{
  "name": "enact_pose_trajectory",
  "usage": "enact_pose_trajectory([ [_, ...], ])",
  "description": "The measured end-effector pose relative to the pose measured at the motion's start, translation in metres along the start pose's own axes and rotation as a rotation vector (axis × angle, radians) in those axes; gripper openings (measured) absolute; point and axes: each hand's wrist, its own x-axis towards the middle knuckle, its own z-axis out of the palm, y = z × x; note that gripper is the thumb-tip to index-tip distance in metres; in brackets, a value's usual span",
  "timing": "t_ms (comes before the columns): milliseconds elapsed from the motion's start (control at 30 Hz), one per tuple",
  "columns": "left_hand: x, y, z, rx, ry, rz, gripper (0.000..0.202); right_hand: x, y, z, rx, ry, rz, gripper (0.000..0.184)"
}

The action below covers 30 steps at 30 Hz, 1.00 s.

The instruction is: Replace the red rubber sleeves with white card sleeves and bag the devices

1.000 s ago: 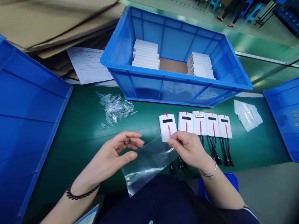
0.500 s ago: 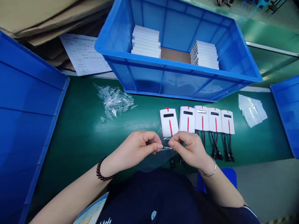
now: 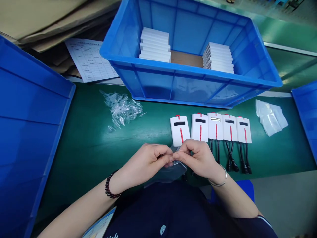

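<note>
A clear plastic bag (image 3: pixel 170 173) hangs between my two hands near the bench's front edge. My left hand (image 3: pixel 151 163) pinches it from the left, thumb against the fingers. From the right, my right hand (image 3: pixel 198 157) pinches it too, and the fingertips of both hands meet. Just beyond them a white device (image 3: pixel 180 130) with a dark window and a red strip lies on the bench. Beside it is another white device (image 3: pixel 200 128), partly behind my right hand. Several more stand in line to the right, such as the end device (image 3: pixel 244 130), with black cables (image 3: pixel 244 158) toward me.
A blue crate (image 3: pixel 198 82) at the back holds two stacks of white cases (image 3: pixel 155 44). Clear plastic pieces (image 3: pixel 123 109) lie in a heap at left. Flat plastic bags (image 3: pixel 271 117) lie at right. Blue bins flank the green bench (image 3: pixel 99 145); a printed sheet (image 3: pixel 90 61) lies behind.
My hands have come together, fingertips now meeting where a gap of film showed before. The bag has shifted and folded between them. The devices lie as before.
</note>
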Motion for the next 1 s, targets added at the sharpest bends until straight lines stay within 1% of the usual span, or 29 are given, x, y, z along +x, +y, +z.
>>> enact_pose_trajectory([
  [33,0.0,0.0,0.0,-0.017,-0.012,-0.02,0.021,0.001,0.0,0.001,-0.005,0.008,-0.014,0.04],
  [67,0.0,0.0,0.0,-0.034,-0.014,-0.041,0.018,0.002,-0.001,0.001,0.003,0.0,-0.033,0.038],
  [167,-0.001,-0.002,0.0,-0.04,0.037,-0.083,0.012,0.004,-0.004,0.0,0.065,-0.085,-0.059,0.019],
  [200,-0.002,-0.003,-0.001,-0.031,0.055,-0.079,0.013,0.004,-0.004,-0.001,0.07,-0.103,-0.06,0.017],
  [267,-0.002,-0.003,0.0,-0.013,0.066,-0.049,0.017,0.005,-0.005,0.0,0.033,-0.083,-0.063,0.02],
  [333,-0.003,-0.003,0.0,0.006,0.057,-0.009,0.024,0.005,-0.005,0.001,-0.021,-0.026,-0.077,0.033],
  [367,-0.003,-0.003,0.001,0.02,0.056,0.011,0.025,0.005,-0.005,0.002,-0.025,-0.015,-0.075,0.035],
  [400,-0.003,-0.002,0.001,0.039,0.069,0.027,0.025,0.005,-0.005,0.002,-0.012,-0.027,-0.065,0.033],
  [467,-0.003,-0.002,0.001,0.067,0.111,0.039,0.022,0.005,-0.003,0.003,0.042,-0.086,-0.04,0.022],
  [500,-0.003,-0.003,0.001,0.063,0.137,0.037,0.02,0.005,-0.002,0.003,0.07,-0.112,-0.032,0.024],
  [533,-0.004,-0.003,0.001,0.049,0.164,0.03,0.019,0.005,-0.001,0.002,0.091,-0.115,-0.038,0.03],
  [567,-0.004,-0.004,0.002,0.027,0.19,0.02,0.018,0.004,0.0,0.002,0.091,-0.087,-0.063,0.036],
  [600,-0.005,-0.005,0.002,0.004,0.216,0.008,0.018,0.004,0.001,0.002,0.067,-0.031,-0.11,0.038],
  [667,-0.006,-0.007,0.002,-0.019,0.279,-0.008,0.018,0.004,0.001,0.002,-0.053,0.128,-0.249,0.04],
  [733,-0.006,-0.009,0.004,-0.011,0.332,-0.015,0.018,0.004,0.0,0.002,-0.218,0.276,-0.377,0.036],
  [767,-0.007,-0.01,0.004,-0.005,0.351,-0.013,0.017,0.004,-0.001,0.002,-0.284,0.317,-0.415,0.032],
  [833,-0.007,-0.012,0.005,0.01,0.383,-0.001,0.016,0.005,-0.002,0.001,-0.359,0.338,-0.434,0.029],
  [900,-0.007,-0.012,0.006,0.019,0.41,0.02,0.016,0.005,-0.002,0.001,-0.373,0.298,-0.418,0.034],
  [967,-0.007,-0.013,0.006,0.019,0.423,0.038,0.016,0.004,-0.001,0.001,-0.306,0.228,-0.379,0.037],
  [1000,-0.007,-0.012,0.006,0.014,0.416,0.04,0.016,0.004,-0.001,0.002,-0.252,0.193,-0.349,0.037],
])
